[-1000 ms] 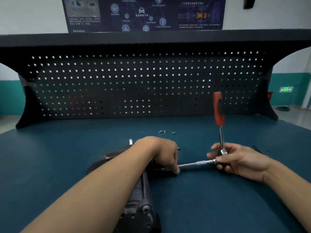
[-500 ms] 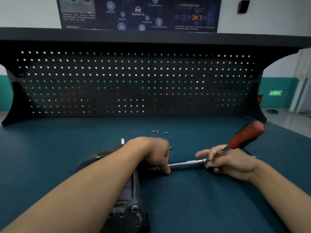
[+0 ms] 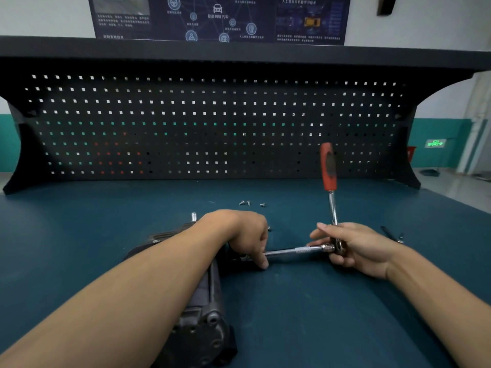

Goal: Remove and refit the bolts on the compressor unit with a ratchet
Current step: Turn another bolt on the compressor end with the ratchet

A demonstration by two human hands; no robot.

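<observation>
Beyond the compressor, loose bolts on the blue bench.

Open: bare blue bench top left of compressor and along near edge at right. Blocked: extension bar lying level rightward from compressor end; ratchet upright at its right end, red handle topmost — loose bolts scattered behind. Closed at rear by pegboard. Far right, small dark tool.
</observation>
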